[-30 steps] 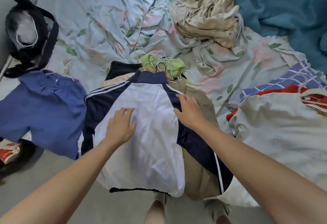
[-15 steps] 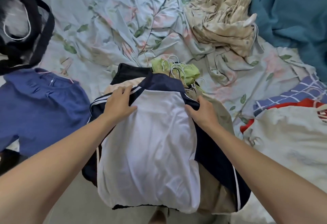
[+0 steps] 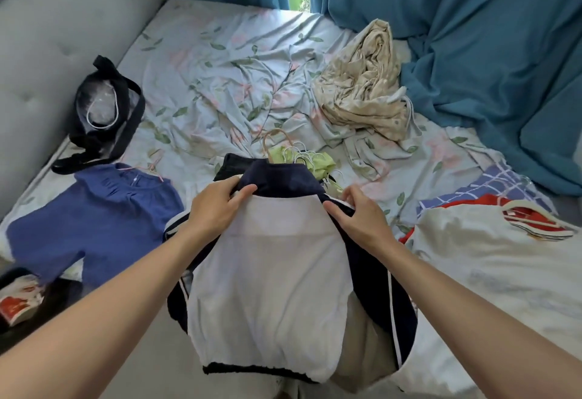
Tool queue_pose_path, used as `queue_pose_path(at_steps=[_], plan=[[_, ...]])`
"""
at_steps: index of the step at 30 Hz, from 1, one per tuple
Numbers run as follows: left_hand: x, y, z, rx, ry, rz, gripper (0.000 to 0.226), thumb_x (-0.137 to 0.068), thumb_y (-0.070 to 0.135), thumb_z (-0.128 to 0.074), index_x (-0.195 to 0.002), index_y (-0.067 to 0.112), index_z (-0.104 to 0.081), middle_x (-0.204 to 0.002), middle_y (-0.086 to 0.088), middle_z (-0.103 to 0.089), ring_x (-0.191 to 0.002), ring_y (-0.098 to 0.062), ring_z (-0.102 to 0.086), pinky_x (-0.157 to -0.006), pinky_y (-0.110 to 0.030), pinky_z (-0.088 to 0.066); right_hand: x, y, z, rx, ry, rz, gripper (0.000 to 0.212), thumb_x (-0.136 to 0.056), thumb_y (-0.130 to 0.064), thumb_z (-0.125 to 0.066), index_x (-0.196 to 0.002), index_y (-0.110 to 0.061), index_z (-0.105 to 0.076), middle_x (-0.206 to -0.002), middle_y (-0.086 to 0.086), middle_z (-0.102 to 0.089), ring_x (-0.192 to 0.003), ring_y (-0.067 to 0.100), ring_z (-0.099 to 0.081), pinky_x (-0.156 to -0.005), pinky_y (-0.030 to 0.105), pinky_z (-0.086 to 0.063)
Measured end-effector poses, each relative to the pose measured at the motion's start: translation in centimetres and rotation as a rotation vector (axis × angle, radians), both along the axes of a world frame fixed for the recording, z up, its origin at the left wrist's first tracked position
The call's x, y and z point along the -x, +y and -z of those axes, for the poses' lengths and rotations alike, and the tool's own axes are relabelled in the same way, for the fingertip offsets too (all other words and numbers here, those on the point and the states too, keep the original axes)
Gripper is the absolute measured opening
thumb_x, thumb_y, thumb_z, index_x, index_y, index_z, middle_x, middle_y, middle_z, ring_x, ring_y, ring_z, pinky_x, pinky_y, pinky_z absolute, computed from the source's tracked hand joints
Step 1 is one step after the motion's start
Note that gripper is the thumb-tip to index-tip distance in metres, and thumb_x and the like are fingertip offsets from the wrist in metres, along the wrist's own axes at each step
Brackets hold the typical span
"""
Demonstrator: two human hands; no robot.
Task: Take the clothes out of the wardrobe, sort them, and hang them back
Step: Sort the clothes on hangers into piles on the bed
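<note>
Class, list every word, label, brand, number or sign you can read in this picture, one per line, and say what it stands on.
No text can be read anywhere.
Red and white packet at the bottom left: its print is too blurred to read.
Jacket held by the left hand and right hand: no lettering shows.

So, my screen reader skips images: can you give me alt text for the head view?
Two hands, left hand and right hand, grip the shoulders of a navy and white jacket lying on a pile of clothes on a floral-sheeted bed. A blue blouse lies at left, a white garment at right.
</note>
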State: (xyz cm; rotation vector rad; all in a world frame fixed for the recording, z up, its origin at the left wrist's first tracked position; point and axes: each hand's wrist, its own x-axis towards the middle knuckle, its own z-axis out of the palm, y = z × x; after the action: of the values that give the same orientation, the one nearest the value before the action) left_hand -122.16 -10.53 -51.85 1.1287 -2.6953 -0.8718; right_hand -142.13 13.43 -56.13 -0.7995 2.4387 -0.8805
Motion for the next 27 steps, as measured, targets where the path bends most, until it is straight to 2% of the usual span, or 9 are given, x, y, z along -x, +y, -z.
queue_pose_path(at_steps=[3,5,8,12,15,19,21,23,27], plan=[[-3.3,4.8,-4.8,0.023,0.002,0.003,0.032,-0.102,0.054,-0.058,-0.084,0.028,-0.06,-0.076,0.006,-0.062,-0.074,-0.014,-0.057,-0.062,-0.039,-0.042,-2.2,2.8,-5.3,0.038,0.022,-0.103,0.048,-0.083,-0.082,-0.052,-0.095,-0.036,-0.047,-0.081,-0.012,-0.062,-0.082,0.019,-0.063,-0.078,0.046,-0.055],[-6.0,8.8,-8.1,0.029,0.011,-0.026,0.037,-0.1,0.059,-0.057,-0.093,0.022,-0.063,-0.078,0.003,-0.065,-0.077,-0.017,-0.061,-0.066,-0.043,-0.046,-4.4,5.5,-8.9,0.074,0.02,-0.16,0.045,-0.087,-0.08,-0.052,-0.1,-0.036,-0.049,-0.091,-0.012,-0.066,-0.091,0.018,-0.065,-0.083,0.045,-0.055],[-10.4,16.1,-13.5,0.083,0.05,-0.064,0.043,-0.097,0.059,-0.06,-0.087,0.017,-0.059,-0.069,-0.001,-0.059,-0.069,-0.018,-0.058,-0.058,-0.039,-0.039,-8.5,10.2,-14.0,0.15,0.024,-0.226,0.038,-0.093,-0.069,-0.057,-0.1,-0.032,-0.051,-0.098,-0.009,-0.067,-0.1,0.016,-0.064,-0.084,0.042,-0.053],[-15.0,24.7,-19.5,0.109,0.104,-0.094,0.047,-0.096,0.054,-0.066,-0.073,0.019,-0.046,-0.062,-0.001,-0.053,-0.061,-0.015,-0.051,-0.054,-0.037,-0.032,-12.5,16.8,-19.3,0.179,0.043,-0.25,0.038,-0.091,-0.072,-0.054,-0.097,-0.035,-0.047,-0.095,-0.008,-0.065,-0.09,0.015,-0.063,-0.076,0.041,-0.054],[-16.3,29.2,-23.1,0.049,0.153,-0.072,0.05,-0.096,0.048,-0.07,-0.066,0.022,-0.039,-0.059,0.004,-0.049,-0.056,-0.013,-0.043,-0.055,-0.036,-0.027,-14.5,21.6,-22.9,0.2,0.046,-0.24,0.032,-0.092,-0.068,-0.057,-0.101,-0.04,-0.047,-0.102,-0.009,-0.065,-0.095,0.015,-0.062,-0.071,0.032,-0.044],[-17.0,33.2,-26.0,-0.097,0.239,-0.005,0.048,-0.104,0.051,-0.056,-0.064,0.028,-0.044,-0.057,0.009,-0.042,-0.058,-0.011,-0.039,-0.061,-0.038,-0.033,-16.0,26.8,-26.4,0.194,0.11,-0.222,0.023,-0.097,-0.052,-0.064,-0.102,-0.034,-0.05,-0.098,-0.013,-0.056,-0.091,0.012,-0.056,-0.067,0.026,-0.038],[-17.1,34.9,-26.5,-0.131,0.275,0.02,0.045,-0.105,0.045,-0.056,-0.063,0.03,-0.048,-0.056,0.012,-0.045,-0.057,-0.009,-0.041,-0.062,-0.038,-0.034,-16.5,28.5,-27.2,0.168,0.145,-0.203,0.026,-0.098,-0.044,-0.065,-0.115,-0.028,-0.055,-0.108,-0.009,-0.055,-0.103,0.016,-0.056,-0.077,0.031,-0.044],[-17.2,36.4,-26.5,-0.149,0.3,0.003,0.045,-0.105,0.04,-0.06,-0.063,0.026,-0.052,-0.056,0.013,-0.05,-0.056,-0.006,-0.044,-0.063,-0.037,-0.037,-17.3,29.6,-28.1,0.171,0.184,-0.181,0.034,-0.099,-0.035,-0.065,-0.129,-0.024,-0.056,-0.12,-0.004,-0.054,-0.117,0.02,-0.053,-0.093,0.038,-0.049],[-18.3,38.2,-26.0,-0.216,0.317,0.001,0.036,-0.104,0.038,-0.061,-0.074,0.017,-0.06,-0.064,0.001,-0.059,-0.06,-0.007,-0.049,-0.065,-0.035,-0.041,-20.1,30.2,-30.4,0.235,0.195,-0.171,0.037,-0.1,-0.022,-0.06,-0.137,-0.023,-0.058,-0.128,-0.004,-0.054,-0.127,0.016,-0.047,-0.106,0.034,-0.044]])
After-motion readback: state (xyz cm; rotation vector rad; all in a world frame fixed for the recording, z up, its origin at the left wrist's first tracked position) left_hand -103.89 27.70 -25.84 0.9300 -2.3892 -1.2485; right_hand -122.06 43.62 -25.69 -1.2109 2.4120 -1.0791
